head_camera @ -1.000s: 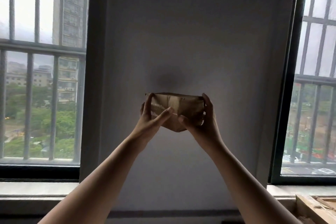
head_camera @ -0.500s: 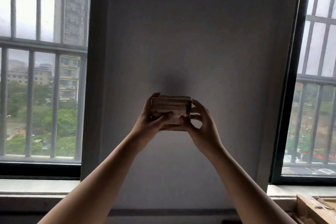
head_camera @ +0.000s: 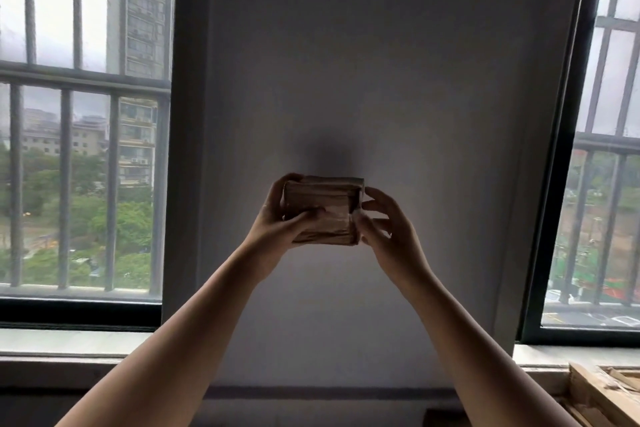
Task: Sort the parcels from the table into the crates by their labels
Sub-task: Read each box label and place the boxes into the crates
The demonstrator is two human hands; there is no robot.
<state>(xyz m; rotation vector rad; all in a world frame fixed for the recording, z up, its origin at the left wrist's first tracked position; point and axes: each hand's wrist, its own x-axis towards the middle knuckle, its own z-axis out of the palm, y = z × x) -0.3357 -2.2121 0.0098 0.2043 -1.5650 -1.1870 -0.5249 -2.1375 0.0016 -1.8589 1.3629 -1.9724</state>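
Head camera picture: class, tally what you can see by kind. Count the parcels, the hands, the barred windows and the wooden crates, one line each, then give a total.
Parcels: 1, the brown parcel, held up in front of the wall
Hands: 2, left hand and right hand
Barred windows: 2, left window and right window
Wooden crates: 1, wooden crate, only partly in view
Total: 6

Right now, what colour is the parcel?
Plain brown paper, creased; the parcel shows best in the head view.

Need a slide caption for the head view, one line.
Both hands, left and right, hold a brown parcel up before a grey wall between two barred windows; wooden crate at lower right.
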